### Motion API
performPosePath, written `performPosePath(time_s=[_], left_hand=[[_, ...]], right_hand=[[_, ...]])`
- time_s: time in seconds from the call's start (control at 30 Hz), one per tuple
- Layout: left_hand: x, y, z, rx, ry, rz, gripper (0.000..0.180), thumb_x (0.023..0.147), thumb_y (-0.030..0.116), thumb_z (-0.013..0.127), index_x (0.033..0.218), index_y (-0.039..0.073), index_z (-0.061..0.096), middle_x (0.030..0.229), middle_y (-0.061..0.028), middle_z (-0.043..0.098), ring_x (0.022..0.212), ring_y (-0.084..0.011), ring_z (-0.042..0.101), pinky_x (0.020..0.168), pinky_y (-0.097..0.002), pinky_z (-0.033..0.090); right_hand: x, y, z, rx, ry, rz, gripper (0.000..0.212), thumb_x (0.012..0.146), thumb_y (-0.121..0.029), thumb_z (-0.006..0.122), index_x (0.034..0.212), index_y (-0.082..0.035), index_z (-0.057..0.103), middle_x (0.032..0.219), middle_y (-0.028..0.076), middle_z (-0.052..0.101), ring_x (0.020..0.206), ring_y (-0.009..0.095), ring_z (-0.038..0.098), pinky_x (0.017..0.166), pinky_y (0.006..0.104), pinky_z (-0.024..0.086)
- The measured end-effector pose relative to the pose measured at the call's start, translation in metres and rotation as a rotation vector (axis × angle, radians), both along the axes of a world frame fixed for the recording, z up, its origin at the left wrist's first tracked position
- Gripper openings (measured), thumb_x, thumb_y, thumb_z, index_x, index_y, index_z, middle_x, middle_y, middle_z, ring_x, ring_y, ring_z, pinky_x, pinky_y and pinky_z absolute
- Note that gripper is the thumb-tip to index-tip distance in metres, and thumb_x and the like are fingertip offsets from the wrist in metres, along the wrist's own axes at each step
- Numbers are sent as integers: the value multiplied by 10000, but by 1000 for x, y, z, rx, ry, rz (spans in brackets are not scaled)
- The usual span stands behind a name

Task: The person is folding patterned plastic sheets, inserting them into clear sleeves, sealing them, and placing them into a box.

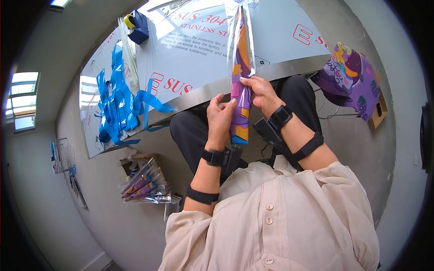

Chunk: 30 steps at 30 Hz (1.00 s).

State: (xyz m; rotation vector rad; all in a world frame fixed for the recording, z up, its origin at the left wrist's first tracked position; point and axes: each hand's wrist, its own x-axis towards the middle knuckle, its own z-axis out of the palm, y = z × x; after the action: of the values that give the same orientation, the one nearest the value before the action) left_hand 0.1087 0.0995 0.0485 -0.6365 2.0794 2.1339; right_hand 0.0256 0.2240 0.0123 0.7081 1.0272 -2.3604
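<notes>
A purple and orange printed sheet, rolled into a long tube, lies lengthwise in front of me with its far end over the table. A clear plastic sleeve surrounds its far part and spreads loosely beyond. Fingers curled, my left hand grips the roll's left side near its lower half. My right hand pinches its right side a little farther up, thumb on the printed surface. A blue edge shows at the roll's near end. Some of my fingertips are hidden behind it.
Blue ribbon strips and thin white ties lie on the film-covered metal table. A dark blue tape dispenser stands behind them. Several wrapped rolls sit low at left. Purple printed sheets overhang a cardboard box at right.
</notes>
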Motion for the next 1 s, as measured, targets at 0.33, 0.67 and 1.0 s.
performPosePath(time_s=[0.33, 0.67, 1.0], left_hand=[[75, -6, 10, 452, -203, -5, 146, 927, 87, 509, 1012, -26, 545, 708, -101, 606, 474, -69, 517, 369, -181, 378], [31, 5, 8, 476, -158, 51, 115, 925, 75, 504, 981, -8, 560, 703, -84, 595, 475, -55, 487, 369, -173, 342], [80, 1, 16, 524, -271, -115, 265, 953, 165, 484, 1113, -44, 514, 946, -171, 650, 776, -212, 657, 666, -298, 540]], right_hand=[[10, -3, -5, -111, 24, 15, 156, 918, -78, 518, 1007, 48, 547, 942, 121, 624, 831, 226, 628, 782, 400, 528], [32, 17, 3, 60, 239, 391, 193, 922, -55, 472, 1037, 35, 599, 962, 103, 649, 841, 184, 652, 778, 343, 551], [65, 22, 6, 166, 243, 492, 156, 907, -83, 519, 994, -27, 636, 872, 29, 657, 741, 108, 620, 699, 285, 522]])
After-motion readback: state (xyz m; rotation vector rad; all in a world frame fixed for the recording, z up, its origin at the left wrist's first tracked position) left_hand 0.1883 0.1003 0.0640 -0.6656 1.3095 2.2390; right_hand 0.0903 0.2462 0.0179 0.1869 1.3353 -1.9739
